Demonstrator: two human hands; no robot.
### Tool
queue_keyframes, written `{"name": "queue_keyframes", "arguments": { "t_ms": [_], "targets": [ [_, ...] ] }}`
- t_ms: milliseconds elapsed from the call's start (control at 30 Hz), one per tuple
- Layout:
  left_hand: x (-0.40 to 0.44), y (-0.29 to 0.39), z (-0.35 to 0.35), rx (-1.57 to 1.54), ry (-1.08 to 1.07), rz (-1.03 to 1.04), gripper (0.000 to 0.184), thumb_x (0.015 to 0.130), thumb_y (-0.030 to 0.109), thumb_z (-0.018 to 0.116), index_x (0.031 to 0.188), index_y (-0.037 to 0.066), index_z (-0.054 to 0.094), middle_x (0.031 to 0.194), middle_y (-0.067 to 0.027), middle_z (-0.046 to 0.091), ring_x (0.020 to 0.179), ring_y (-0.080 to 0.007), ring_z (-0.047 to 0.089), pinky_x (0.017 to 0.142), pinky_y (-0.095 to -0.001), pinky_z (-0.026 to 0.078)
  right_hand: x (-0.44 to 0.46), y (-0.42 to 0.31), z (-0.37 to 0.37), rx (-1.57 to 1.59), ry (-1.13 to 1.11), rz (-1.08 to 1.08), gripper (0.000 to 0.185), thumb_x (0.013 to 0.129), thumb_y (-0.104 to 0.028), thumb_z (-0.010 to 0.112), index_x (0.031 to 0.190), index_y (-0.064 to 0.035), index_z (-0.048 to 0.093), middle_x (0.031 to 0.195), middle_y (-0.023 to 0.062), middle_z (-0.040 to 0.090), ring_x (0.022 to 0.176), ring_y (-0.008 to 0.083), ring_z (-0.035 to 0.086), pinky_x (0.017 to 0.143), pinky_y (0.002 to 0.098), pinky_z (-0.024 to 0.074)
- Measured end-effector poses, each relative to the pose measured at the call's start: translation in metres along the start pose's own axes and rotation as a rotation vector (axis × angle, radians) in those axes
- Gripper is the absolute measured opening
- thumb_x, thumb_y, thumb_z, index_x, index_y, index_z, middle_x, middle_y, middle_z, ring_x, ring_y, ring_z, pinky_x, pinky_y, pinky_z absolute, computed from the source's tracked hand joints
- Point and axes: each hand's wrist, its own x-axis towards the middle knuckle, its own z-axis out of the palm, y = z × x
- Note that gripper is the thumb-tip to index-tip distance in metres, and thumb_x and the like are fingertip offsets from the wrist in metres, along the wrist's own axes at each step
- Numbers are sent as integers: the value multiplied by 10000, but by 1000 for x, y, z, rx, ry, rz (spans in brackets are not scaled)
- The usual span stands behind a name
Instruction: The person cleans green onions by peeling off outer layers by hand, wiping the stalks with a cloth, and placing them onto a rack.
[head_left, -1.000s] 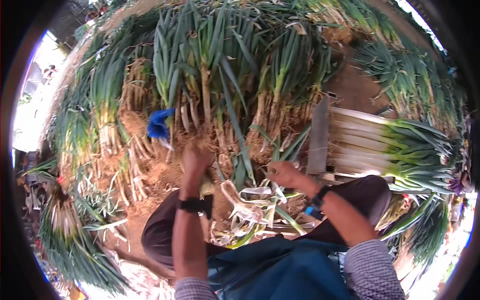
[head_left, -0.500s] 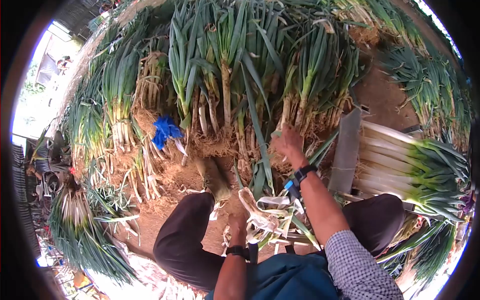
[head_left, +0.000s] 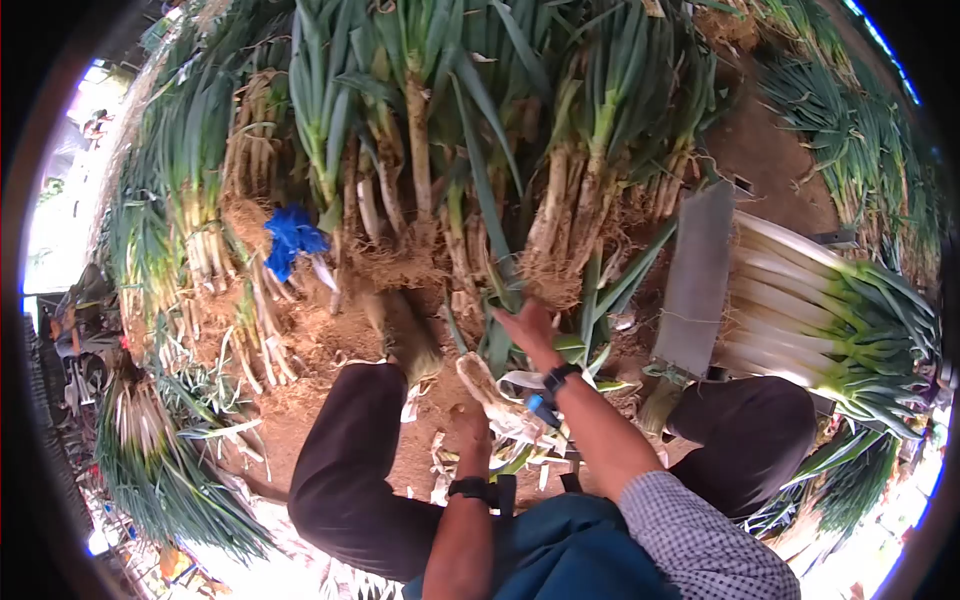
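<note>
My right hand [head_left: 530, 328] is stretched forward with its fingers apart, at loose green leek leaves [head_left: 497, 345] just below the roots of a standing leek bunch [head_left: 560, 215]. No object shows in it. My left hand [head_left: 470, 428] stays low between my knees, its fingers curled in; what they hold, if anything, is hidden. Beside it lie pale stripped leek skins [head_left: 487, 385]. A wide grey metal plate [head_left: 695, 280] stands to the right, and cleaned white leeks [head_left: 785, 310] with green tops lie stacked beyond it.
Upright leek bunches [head_left: 415, 130] with soil on their roots line the front. A blue rag [head_left: 293, 240] hangs among them at the left. Another leek bundle [head_left: 150, 440] lies far left, and more leeks [head_left: 850, 150] stand far right. Brown soil [head_left: 330, 370] covers the ground.
My right hand has come down and left, away from the standing leeks' roots toward the loose leaves. My left hand remains about where it was. The camera view has tilted slightly.
</note>
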Motion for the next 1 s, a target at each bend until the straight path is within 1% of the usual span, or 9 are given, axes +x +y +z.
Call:
{"name": "queue_keyframes", "arguments": {
  "t_ms": [233,267,367,433,467,533,667,767,1000],
  "targets": [
    [34,-35,15,-116,-24,-161,674,874,353,708,1410,36,450,1199,-148,610,1044,-271,596,864,-433,496,-6,29,10,388,-115,-66,444,782,-385,739,942,28,713,745,225,667,701,308,676,661,427,512],
    [31,-30,15,-312,-233,-216,875,875,349,730,1512,-32,268,1456,-235,443,1274,-316,487,1018,-425,435,-18,38,2,323,-57,-118,401,785,-349,746,1001,-11,734,760,199,684,708,272,680,673,423,522],
    [58,-63,30,-221,-387,-31,888,863,392,744,1483,-79,316,1456,-244,455,1289,-356,488,1047,-421,419,-47,66,-28,361,350,-122,273,825,-318,688,895,-54,701,742,223,662,703,391,658,642,476,524],
    [40,-45,32,43,-294,-15,849,859,395,744,1429,-124,388,1435,-263,480,1289,-382,494,1055,-419,416,-45,100,-50,-14,391,119,294,842,-349,673,897,-61,703,758,206,669,743,403,667,667,515,511],
    [55,-65,38,240,-174,179,686,866,340,715,1370,-64,484,1247,-183,611,1085,-280,598,896,-375,489,-35,123,-53,-53,404,135,361,825,-394,690,944,-54,710,801,216,685,794,407,676,696,495,521],
    [25,-32,19,196,-112,219,652,851,322,705,1310,-100,517,1270,-237,598,1151,-342,578,947,-401,469,-23,145,-71,14,285,366,566,784,-503,726,1114,-44,695,1038,246,698,1032,397,666,884,457,517],
    [33,-45,-20,-68,214,-195,460,855,150,633,1238,-82,528,1221,-270,610,1185,-423,573,948,-462,467,15,176,-64,-38,289,411,890,736,-575,764,1359,-1,489,1332,264,554,1281,434,498,1095,542,343],
    [3,-93,-60,752,-142,359,505,809,-11,573,1305,-25,480,1214,-288,597,1172,-449,569,950,-474,469,24,145,-62,-54,307,452,1052,703,-603,788,1423,32,359,1394,267,491,1324,439,444,1109,550,323],
    [12,-120,-38,705,-386,315,594,813,-26,622,1378,47,452,1227,-249,613,1183,-408,589,966,-447,486,40,165,-60,-124,348,403,629,744,-160,744,1265,17,439,1223,240,544,1178,415,546,989,485,451]
  ]
}}
